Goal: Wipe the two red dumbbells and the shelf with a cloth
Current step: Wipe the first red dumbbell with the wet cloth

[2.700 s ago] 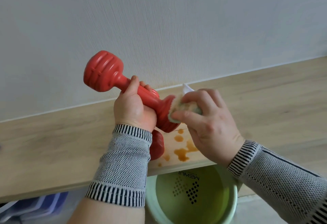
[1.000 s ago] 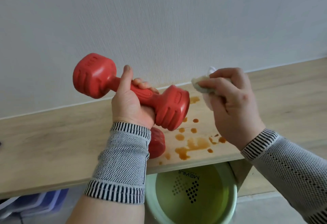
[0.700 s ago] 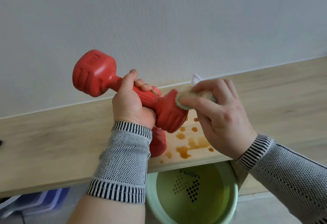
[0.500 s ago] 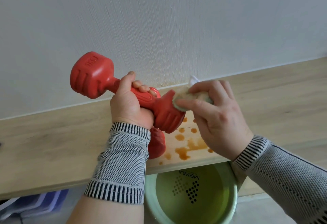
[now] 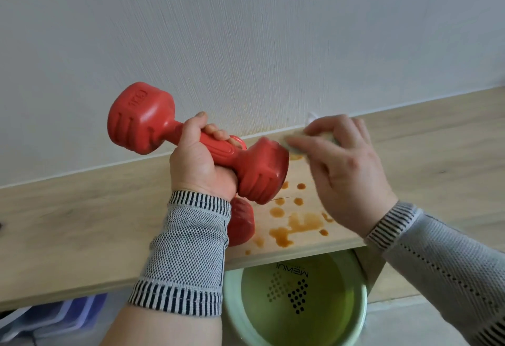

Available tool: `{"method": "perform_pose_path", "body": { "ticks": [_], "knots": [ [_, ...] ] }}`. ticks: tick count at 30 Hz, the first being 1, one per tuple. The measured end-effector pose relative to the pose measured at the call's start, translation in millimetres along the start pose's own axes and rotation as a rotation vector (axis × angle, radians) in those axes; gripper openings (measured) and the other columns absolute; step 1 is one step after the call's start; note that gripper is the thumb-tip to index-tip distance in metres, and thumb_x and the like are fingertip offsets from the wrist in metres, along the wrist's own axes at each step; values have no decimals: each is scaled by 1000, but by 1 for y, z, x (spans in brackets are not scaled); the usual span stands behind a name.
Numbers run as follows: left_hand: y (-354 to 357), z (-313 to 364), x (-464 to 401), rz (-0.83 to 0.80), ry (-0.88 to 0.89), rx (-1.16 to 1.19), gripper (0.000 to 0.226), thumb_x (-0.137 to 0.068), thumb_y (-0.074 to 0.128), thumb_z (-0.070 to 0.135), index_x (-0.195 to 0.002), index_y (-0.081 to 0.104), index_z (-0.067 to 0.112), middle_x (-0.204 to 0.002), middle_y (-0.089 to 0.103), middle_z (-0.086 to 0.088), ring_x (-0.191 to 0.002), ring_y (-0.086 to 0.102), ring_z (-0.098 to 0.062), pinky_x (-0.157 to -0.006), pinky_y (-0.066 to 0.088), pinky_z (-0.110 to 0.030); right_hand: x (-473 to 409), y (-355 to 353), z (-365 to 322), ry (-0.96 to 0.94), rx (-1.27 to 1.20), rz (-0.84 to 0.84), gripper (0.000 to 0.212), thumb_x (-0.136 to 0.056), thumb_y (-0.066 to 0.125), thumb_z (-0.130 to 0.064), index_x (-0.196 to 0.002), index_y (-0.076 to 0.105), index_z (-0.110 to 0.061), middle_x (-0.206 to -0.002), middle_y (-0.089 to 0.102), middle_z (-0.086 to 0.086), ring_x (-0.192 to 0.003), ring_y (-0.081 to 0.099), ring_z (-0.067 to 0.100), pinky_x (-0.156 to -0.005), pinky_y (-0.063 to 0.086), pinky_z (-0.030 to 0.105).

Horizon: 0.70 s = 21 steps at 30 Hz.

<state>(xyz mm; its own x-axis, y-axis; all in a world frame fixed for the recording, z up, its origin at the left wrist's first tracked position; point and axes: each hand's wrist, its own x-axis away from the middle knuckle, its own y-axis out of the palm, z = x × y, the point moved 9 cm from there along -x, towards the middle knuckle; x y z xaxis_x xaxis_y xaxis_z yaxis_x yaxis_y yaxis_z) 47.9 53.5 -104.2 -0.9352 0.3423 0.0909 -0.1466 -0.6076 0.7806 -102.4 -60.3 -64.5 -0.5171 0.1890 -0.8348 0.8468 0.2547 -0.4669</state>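
1. Nearest, below the shelf edge: green basin (image 5: 297, 318) with greenish water; blue bins (image 5: 54, 315) at lower left.
2. My left hand (image 5: 199, 165) is wrapped round the grip of the raised dumbbell (image 5: 196, 143); my right hand (image 5: 344, 165) pinches the cloth (image 5: 293, 144) against its near head. Judged: first dumbbell mid-wipe.
3. Second dumbbell (image 5: 241, 222) lies on the shelf (image 5: 82, 222), mostly hidden behind my wrist; apparently not yet wiped.
4. Brown spill (image 5: 295, 225) on the wood, shelf wipe still to do.
5. Far: pale textured wall (image 5: 246, 31).
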Motion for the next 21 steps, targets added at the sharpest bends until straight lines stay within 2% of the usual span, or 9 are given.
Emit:
{"method": "perform_pose_path", "body": {
  "ticks": [2, 5, 8, 10, 12, 14, 16, 18, 21],
  "knots": [
    [-2, 2, 0, 24, 12, 8, 34, -90, 64, 32, -64, 46, 21, -57, 43, 8, -47, 43, -8, -59, 40, -26, -4, -6, 22, 157, -67, 8, 28, -85, 56, -2, -107, 68, -14, -100, 55, 2, -92, 51, 23, -75, 45, 29],
    [-2, 3, 0, 48, 11, 4, 41, -84, 68, 49, -64, 45, 22, -57, 42, 8, -48, 42, -8, -58, 41, -24, -1, -5, 41, 414, -267, 5, 17, -89, 59, -13, -100, 59, -26, -95, 57, -9, -82, 56, 8, -65, 46, 18],
    [-3, 3, 4, 98, 20, 7, 41, -80, 70, 52, -67, 47, 21, -57, 45, 9, -47, 44, -7, -53, 42, -21, 0, -1, 42, 498, -420, -9, 12, -84, 54, -21, -96, 55, -22, -86, 58, -2, -68, 53, 4, -51, 43, 15],
    [-5, 4, 3, 120, 38, 6, 40, -79, 72, 51, -71, 48, 20, -58, 47, 9, -46, 45, -5, -52, 42, -20, -5, -3, 31, 429, -449, -11, 18, -78, 48, -19, -95, 53, -19, -88, 55, 2, -67, 49, 1, -52, 40, 10],
    [-4, 4, 2, 119, 39, -25, 40, -78, 72, 51, -77, 48, 18, -60, 47, 7, -49, 45, -7, -61, 45, -25, -8, -2, 14, 276, -401, -35, 18, -79, 49, -18, -96, 56, -18, -94, 52, 2, -75, 50, -1, -61, 41, 8],
    [-5, 3, 2, 121, 35, -21, 42, -76, 74, 50, -87, 48, 19, -61, 49, 7, -53, 45, -8, -70, 44, -31, -6, 4, 1, 164, -375, -80, 22, -82, 53, -10, -101, 64, -13, -100, 51, 3, -83, 54, 10, -68, 48, 21],
    [-6, 3, 2, 125, 40, -8, 41, -78, 72, 50, -89, 47, 20, -58, 51, 8, -50, 46, -7, -71, 46, -31, -3, 9, -4, 103, -321, -105, 28, -80, 56, -2, -104, 67, -12, -101, 53, 4, -87, 54, 23, -70, 49, 33],
    [-5, 5, 4, 118, 50, -26, 38, -82, 67, 52, -84, 47, 20, -60, 54, 9, -46, 49, -6, -73, 48, -33, -3, 9, -6, 48, -234, -112, 30, -78, 59, 1, -103, 68, -13, -100, 55, 4, -91, 51, 25, -77, 46, 31],
    [-8, 11, 4, 156, 83, -87, 37, -85, 65, 51, -84, 54, 16, -68, 62, 5, -56, 57, -6, -64, 50, -23, 1, 12, -14, -44, -136, -146, 30, -77, 59, 3, -102, 69, -11, -99, 58, 7, -92, 51, 26, -79, 44, 29]
  ]
}}
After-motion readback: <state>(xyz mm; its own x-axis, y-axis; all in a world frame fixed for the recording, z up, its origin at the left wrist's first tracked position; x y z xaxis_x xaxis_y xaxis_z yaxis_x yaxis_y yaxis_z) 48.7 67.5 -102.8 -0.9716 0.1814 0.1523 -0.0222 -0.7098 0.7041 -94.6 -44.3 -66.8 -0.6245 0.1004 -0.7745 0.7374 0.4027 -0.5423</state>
